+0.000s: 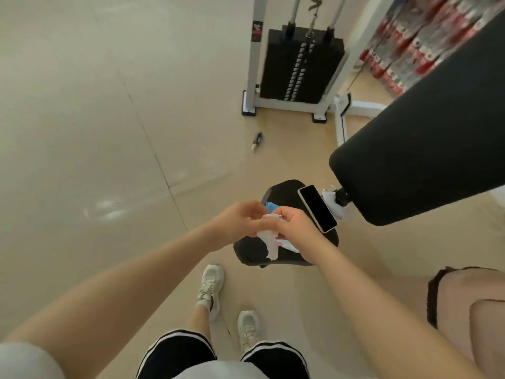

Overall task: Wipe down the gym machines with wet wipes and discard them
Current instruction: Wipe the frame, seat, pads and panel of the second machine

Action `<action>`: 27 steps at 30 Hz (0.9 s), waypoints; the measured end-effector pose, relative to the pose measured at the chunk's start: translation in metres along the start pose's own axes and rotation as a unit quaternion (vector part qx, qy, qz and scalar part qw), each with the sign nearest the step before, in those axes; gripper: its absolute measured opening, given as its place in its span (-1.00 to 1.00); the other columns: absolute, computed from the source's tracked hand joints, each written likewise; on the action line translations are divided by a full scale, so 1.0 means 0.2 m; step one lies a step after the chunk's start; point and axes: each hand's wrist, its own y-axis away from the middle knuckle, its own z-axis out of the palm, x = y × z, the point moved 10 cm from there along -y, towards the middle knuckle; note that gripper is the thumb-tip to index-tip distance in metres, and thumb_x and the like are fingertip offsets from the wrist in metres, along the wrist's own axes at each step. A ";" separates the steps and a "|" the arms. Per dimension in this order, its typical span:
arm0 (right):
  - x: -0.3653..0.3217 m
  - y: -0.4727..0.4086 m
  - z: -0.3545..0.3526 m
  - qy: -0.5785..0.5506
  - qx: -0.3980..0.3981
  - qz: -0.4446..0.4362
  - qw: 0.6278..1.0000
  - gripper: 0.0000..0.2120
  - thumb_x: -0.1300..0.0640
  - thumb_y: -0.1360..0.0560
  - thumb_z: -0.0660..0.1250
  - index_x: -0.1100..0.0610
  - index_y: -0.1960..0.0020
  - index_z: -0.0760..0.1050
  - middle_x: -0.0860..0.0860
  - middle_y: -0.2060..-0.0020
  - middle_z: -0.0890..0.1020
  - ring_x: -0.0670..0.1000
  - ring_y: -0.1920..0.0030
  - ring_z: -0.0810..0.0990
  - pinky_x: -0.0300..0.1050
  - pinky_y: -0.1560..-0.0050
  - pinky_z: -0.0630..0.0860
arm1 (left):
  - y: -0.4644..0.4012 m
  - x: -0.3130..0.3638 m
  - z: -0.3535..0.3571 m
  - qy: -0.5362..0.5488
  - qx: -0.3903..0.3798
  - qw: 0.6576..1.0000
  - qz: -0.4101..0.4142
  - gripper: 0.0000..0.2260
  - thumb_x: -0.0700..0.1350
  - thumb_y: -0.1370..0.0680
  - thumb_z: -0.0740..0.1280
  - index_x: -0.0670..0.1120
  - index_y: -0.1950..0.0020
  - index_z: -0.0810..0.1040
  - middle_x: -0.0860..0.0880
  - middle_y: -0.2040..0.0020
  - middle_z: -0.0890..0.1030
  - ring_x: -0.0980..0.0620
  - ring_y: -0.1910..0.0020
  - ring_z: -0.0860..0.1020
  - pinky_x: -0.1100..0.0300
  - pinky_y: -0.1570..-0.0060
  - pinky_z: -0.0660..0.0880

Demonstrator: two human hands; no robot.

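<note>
At the centre of the frame, the left hand [240,221] and right hand [296,228] both pinch a white wet wipe [269,242] above a black seat pad [287,255], beside a phone [317,212].

Gym: weight stack [300,64], padded bench [426,149]
</note>
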 end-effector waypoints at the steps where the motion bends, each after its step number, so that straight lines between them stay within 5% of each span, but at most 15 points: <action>1: -0.03 0.02 0.09 0.011 -0.029 -0.003 1.000 -0.78 0.10 -0.49 0.37 0.23 -0.04 0.53 0.13 0.10 0.62 0.03 0.02 0.61 -0.13 -0.01 0.56 | 0.08 -0.03 -0.04 0.001 0.036 0.999 0.000 -0.73 0.11 -0.40 0.44 -0.02 0.05 0.52 0.00 0.12 0.61 0.07 0.15 0.56 0.19 0.08 0.50; 6: -0.15 0.17 0.54 0.055 -0.186 -0.005 0.981 -0.80 0.19 -0.48 0.37 0.26 -0.05 0.47 0.12 0.07 0.60 0.05 0.00 0.62 -0.12 -0.06 0.58 | 0.58 -0.24 -0.23 0.055 0.157 0.986 0.002 -0.88 -0.16 -0.45 0.43 -0.04 0.13 0.49 -0.01 0.20 0.57 0.06 0.20 0.50 0.10 0.05 0.46; 11: -0.20 0.38 1.08 0.112 -0.332 -0.002 0.937 -0.94 0.27 -0.52 0.30 0.18 0.07 0.42 0.07 0.18 0.57 0.00 0.17 0.60 -0.17 0.08 0.59 | 1.24 -0.55 -0.37 0.127 0.314 0.941 -0.018 -0.82 -0.30 -0.51 0.33 -0.08 0.22 0.43 0.00 0.31 0.49 0.29 0.43 0.47 0.41 0.37 0.37; 19: -0.12 0.99 2.06 0.298 -0.461 -0.098 0.830 -0.89 0.15 -0.49 0.37 0.21 0.13 0.55 0.06 0.30 0.55 0.00 0.29 0.52 -0.19 0.26 0.43 | 2.26 -1.09 -0.28 0.313 0.502 0.806 -0.018 -0.91 -0.06 -0.58 0.25 -0.05 0.04 0.51 0.06 0.12 0.60 0.14 0.13 0.56 0.24 0.03 0.47; 27: 0.31 1.74 2.96 0.373 -0.540 -0.140 0.742 -0.87 0.33 -0.50 0.28 0.24 0.17 0.57 0.07 0.38 0.49 -0.08 0.43 0.44 -0.21 0.26 0.51 | 3.17 -1.68 -0.01 0.360 0.628 0.689 -0.038 -0.81 -0.25 -0.47 0.41 -0.06 0.09 0.42 -0.04 0.15 0.55 0.10 0.24 0.52 0.33 0.28 0.45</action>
